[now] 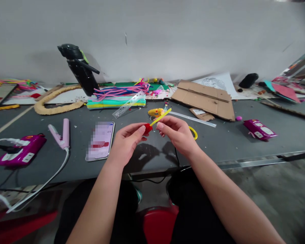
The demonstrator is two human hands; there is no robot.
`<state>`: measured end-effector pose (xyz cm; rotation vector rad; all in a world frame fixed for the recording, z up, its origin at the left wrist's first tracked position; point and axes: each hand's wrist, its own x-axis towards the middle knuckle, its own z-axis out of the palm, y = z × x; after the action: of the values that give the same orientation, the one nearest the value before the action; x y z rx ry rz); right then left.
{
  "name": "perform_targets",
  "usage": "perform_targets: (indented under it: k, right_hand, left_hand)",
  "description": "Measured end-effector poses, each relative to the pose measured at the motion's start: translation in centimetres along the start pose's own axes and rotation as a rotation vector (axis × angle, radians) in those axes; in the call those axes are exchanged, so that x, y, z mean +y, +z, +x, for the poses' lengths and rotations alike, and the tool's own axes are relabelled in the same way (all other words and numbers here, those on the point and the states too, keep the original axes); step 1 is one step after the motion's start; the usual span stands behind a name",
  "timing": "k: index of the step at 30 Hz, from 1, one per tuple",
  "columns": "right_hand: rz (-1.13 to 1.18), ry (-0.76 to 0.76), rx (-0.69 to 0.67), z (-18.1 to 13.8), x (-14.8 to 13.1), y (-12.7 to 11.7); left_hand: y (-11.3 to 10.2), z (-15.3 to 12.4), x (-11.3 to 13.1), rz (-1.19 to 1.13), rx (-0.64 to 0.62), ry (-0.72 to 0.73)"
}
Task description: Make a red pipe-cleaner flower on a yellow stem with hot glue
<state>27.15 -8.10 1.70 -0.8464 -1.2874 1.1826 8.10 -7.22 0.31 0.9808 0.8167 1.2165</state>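
My left hand (127, 140) pinches a small red fuzzy piece (147, 128) between thumb and fingers; it looks like bent pipe cleaner. From this piece a yellow pipe cleaner (162, 117) slants up to the right. The fingers of my right hand (179, 134) are closed in a pinch at the yellow pipe cleaner, with their exact contact partly hidden. Just behind the hands lies a yellow toy-like object (155, 112). A yellow ring-shaped handle (194, 133) shows past my right hand. Left of my left hand lies a phone (101, 140).
Bundles of coloured pipe cleaners (122, 95) and a clear ruler (128, 104) lie behind, near a black flask (80, 69). Cardboard (203, 98) is at back right. A pink hair straightener (63, 135) and purple power strip (21, 150) sit left; another purple strip (259, 129) sits right.
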Motion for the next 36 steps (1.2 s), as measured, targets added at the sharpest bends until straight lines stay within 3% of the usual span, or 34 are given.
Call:
perform_targets:
  k: [11, 14, 17, 21, 36]
  right_hand:
    - [0.216, 0.104, 0.069, 0.0, 1.3, 0.8]
    - [0.241, 0.149, 0.062, -0.1, 1.1, 1.2]
    - [0.200, 0.134, 0.047, -0.2, 1.0, 1.4]
    - [0.052, 0.085, 0.085, -0.2, 1.1, 1.3]
    - [-0.009, 0.068, 0.116, -0.1, 0.7, 1.5]
  left_hand:
    - [0.3, 0.2, 0.0, -0.048, 0.026, -0.005]
    - [0.6, 0.1, -0.1, -0.086, -0.039, -0.023]
    - [0.8, -0.1, -0.1, -0.055, -0.078, -0.027]
    - [0.8, -0.2, -0.2, -0.033, -0.019, -0.033]
    - [0.7, 0.1, -0.3, -0.100, 0.037, -0.076]
